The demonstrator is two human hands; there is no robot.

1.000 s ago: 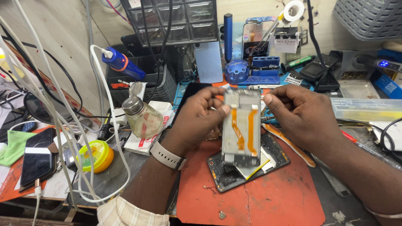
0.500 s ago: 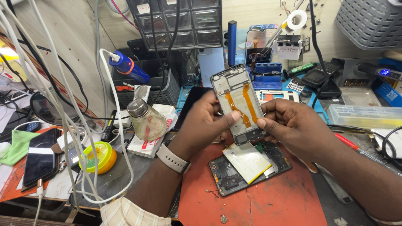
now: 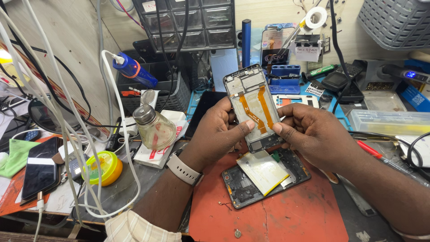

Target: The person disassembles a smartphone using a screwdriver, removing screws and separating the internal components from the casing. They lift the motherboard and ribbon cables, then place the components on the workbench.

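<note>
Both hands held a phone frame (image 3: 254,107) upright above the counter (image 3: 134,183), inner side toward the camera, with two orange flex cables (image 3: 257,111) running down its middle. The left hand (image 3: 215,134) closed its grip on the frame's left edge, thumb pressed against the lower face. The right hand (image 3: 313,132) gripped the right edge, thumb tip touching the frame beside the cables. Below the frame, on a red mat (image 3: 286,210), lay an opened phone body (image 3: 264,177) with a pale battery (image 3: 262,170) resting tilted across it. A glass bottle (image 3: 154,127) stood to the left, near a yellow tin (image 3: 101,168).
</note>
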